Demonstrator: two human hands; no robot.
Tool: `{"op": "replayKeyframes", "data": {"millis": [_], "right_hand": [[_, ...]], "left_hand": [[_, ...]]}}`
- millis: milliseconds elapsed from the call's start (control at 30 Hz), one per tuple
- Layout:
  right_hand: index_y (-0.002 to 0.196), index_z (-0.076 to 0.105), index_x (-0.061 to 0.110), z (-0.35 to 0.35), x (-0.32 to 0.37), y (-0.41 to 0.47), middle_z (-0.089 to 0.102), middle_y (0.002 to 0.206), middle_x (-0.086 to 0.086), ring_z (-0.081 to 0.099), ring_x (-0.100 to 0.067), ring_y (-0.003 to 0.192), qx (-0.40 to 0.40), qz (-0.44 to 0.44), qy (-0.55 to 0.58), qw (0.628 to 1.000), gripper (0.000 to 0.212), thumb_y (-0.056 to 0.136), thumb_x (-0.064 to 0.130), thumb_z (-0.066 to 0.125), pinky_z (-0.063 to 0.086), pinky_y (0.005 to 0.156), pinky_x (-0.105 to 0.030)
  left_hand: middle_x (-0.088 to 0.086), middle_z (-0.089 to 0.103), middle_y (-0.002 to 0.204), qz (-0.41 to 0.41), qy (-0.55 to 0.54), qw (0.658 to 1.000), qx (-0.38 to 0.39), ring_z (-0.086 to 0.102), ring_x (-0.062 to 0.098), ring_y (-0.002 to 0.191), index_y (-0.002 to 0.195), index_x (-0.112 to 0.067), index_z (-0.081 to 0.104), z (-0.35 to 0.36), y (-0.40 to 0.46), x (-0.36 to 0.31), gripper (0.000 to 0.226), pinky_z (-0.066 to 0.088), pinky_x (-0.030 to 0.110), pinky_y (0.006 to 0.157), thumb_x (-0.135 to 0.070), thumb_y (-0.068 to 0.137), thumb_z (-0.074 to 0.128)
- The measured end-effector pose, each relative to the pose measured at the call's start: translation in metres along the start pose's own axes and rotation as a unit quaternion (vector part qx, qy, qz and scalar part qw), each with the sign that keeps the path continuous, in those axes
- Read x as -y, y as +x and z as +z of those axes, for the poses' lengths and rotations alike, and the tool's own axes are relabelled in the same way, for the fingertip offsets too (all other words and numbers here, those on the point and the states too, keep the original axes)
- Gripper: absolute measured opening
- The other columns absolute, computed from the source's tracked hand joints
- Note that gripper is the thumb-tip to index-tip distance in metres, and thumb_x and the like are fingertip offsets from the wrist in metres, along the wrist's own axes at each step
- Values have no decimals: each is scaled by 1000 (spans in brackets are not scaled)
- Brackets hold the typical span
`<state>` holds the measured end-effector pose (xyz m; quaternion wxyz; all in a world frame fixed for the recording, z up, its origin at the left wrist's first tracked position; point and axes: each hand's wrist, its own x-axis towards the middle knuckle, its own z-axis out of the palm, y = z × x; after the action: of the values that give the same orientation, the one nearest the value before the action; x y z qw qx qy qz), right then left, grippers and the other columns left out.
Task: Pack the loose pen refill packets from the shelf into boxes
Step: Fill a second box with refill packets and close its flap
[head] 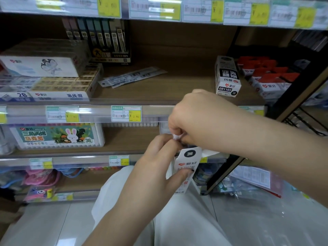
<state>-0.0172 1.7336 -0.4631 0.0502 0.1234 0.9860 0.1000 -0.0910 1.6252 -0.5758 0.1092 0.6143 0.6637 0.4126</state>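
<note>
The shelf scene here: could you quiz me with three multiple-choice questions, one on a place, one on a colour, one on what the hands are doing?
1. Where do the loose refill packets lie?
A. On the floor
B. On the wooden shelf
C. In a basket

2. What colour is the box in hand?
A. Mainly white
B. Green
C. Blue

3. What is the right hand doing?
A. Hanging idle
B. Pinching the box's top flap
C. Pointing

Answers: 1 B, they rest flat on the shelf board; 2 A, white panels with a black badge; 3 B, the fingertips close on the flap while the left hand holds the body.
</note>
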Motion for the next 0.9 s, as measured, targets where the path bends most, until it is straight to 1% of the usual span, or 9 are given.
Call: {"op": "replayKeyframes", "data": {"millis": [100, 200, 300, 400, 500, 567, 667, 767, 900], "right_hand": [[88, 70, 26, 2, -3, 0, 56, 73, 7, 46, -12, 76, 7, -7, 51, 999, 15, 83, 20, 57, 40, 81, -26], [83, 73, 25, -6, -8, -3, 67, 73, 8, 60, -8, 72, 60, 25, 153, 986, 10, 81, 24, 63, 48, 64, -22], [78, 68, 27, -4, -7, -4, 57, 68, 10, 53, -13, 71, 39, 50, 67, 996, 5, 81, 28, 64, 30, 54, -23], [69, 59, 25, -1, -4, -2, 47, 63, 9, 54, -20, 68, 32, 58, 19, 998, 13, 80, 24, 64, 35, 56, -24], [63, 53, 22, 6, -6, -2, 39, 56, 10, 38, -9, 57, 31, -4, -8, 999, 20, 81, 17, 57, 37, 73, -28], [70, 62, 23, 8, -8, 1, 49, 59, 8, 36, -7, 57, 34, -31, 10, 999, 15, 82, 18, 55, 31, 78, -25], [84, 72, 25, 1, -16, 2, 66, 74, 7, 54, -8, 68, 64, -18, 108, 992, 14, 83, 27, 58, 38, 65, -11], [76, 72, 23, -6, -23, 0, 65, 66, 10, 61, -5, 68, 68, -11, 152, 986, 16, 81, 34, 62, 47, 61, -18], [75, 70, 21, -5, -22, 1, 66, 69, 5, 61, -9, 68, 53, 10, 91, 994, 10, 80, 28, 66, 49, 60, -25]], "left_hand": [[-26, 39, 107, -6, 1, 1000, -5, 44, -8, 100, 96, -37, 44, -1, 1, 1, 29, 45, 21, 73, -37, 74, 63], [-24, 40, 106, -4, -4, 1000, 5, 46, -4, 99, 93, -35, 43, -4, 1, 2, 26, 43, 20, 73, -39, 75, 62], [-23, 40, 106, -2, -4, 1000, 24, 47, -1, 99, 93, -33, 42, -5, 4, 0, 26, 44, 22, 75, -41, 76, 60], [-25, 38, 104, 12, 2, 999, 37, 45, -3, 97, 91, -33, 42, -3, 6, -3, 24, 43, 19, 74, -39, 76, 60], [-26, 38, 109, 10, -8, 999, 32, 44, -6, 101, 97, -36, 45, -2, 7, -3, 28, 45, 19, 77, -37, 75, 62], [-26, 37, 111, 7, -7, 1000, 27, 45, -3, 101, 97, -34, 45, -2, 7, -2, 27, 48, 25, 78, -37, 75, 62], [-24, 39, 111, -8, -9, 1000, 26, 48, 2, 97, 98, -27, 49, -3, 6, 0, 26, 51, 34, 75, -38, 78, 62], [-24, 39, 110, -15, -8, 1000, 24, 50, 3, 97, 102, -27, 49, -6, 7, 2, 28, 51, 35, 73, -38, 80, 64], [-26, 38, 108, -13, -5, 1000, 25, 48, 1, 99, 98, -35, 46, -8, 9, 2, 28, 49, 28, 77, -46, 75, 58]]}}
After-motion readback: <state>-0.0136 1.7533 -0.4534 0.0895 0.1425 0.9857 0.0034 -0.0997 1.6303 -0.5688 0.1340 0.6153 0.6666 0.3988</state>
